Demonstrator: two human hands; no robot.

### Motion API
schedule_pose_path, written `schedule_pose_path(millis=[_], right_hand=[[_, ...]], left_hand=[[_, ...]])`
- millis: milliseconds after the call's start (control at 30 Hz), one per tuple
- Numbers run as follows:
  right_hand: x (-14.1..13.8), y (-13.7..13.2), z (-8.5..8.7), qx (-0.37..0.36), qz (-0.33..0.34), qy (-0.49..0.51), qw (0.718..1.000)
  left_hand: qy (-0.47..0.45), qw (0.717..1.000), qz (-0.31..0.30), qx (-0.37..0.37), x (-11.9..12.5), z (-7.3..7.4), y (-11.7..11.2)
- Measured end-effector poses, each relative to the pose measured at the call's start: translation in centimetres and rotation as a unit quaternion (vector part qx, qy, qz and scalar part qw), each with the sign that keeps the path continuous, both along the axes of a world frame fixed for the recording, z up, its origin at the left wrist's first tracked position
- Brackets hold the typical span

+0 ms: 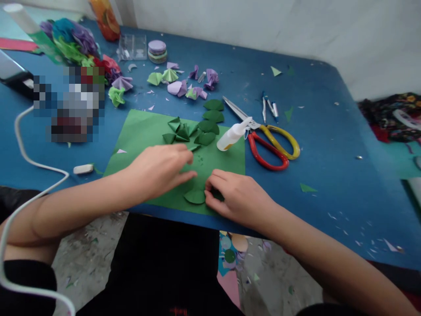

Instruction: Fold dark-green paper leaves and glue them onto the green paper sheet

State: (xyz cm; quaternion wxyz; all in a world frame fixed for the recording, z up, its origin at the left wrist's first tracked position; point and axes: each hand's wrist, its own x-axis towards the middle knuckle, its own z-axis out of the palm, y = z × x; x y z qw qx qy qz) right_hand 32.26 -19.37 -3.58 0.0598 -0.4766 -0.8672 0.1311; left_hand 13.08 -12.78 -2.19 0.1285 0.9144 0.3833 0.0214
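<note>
My right hand [233,195] pinches the edge of a dark green folded paper piece [195,196], shaped like a fan, near the front of a green paper sheet [131,131]. Its fingertips partly hide that piece. My left hand [161,169] hovers over the sheet with thumb and forefinger apart and nothing between them. Just beyond its fingers lies a cluster of folded green paper pieces [179,129]. More dark green folded pieces [208,127] lie in a row beside them. A white glue bottle [230,137] with a nozzle stands tilted at the sheet's right side.
Scissors [271,145] with red and yellow handles lie right of the sheet, near a compass [269,107]. Purple and light green folded papers [177,87] lie behind. An eraser [83,169] and a white cable [19,145] are at left. Paper scraps dot the blue table [329,175].
</note>
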Motion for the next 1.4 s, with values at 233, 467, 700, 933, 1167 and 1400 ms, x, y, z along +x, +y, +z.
schedule_pose_path(millis=[233,467,700,933,1167,1400], right_hand=[[0.3,0.6,-0.1,0.014,-0.015,0.015,1.0],[0.5,1.2,0.1,0.0,-0.044,0.05,0.998],[0.9,1.7,0.0,0.032,-0.058,0.101,0.993],[1.2,2.2,0.1,0.133,-0.104,0.204,0.964],[1.5,2.1,0.4,0.177,-0.065,0.217,0.958],[1.4,1.8,0.7,0.206,-0.059,0.209,0.954]], left_hand=[[-0.022,0.998,0.066,0.0,0.0,-0.3,2.3],[-0.084,0.992,0.07,-0.063,-0.4,-0.5,3.4],[-0.056,0.996,0.065,-0.038,-0.4,-0.5,3.7],[-0.099,0.989,-0.076,0.08,-0.3,0.1,2.8],[-0.154,0.968,-0.143,0.136,-0.5,0.5,2.5],[-0.181,0.952,-0.152,0.192,-0.5,0.4,2.4]])
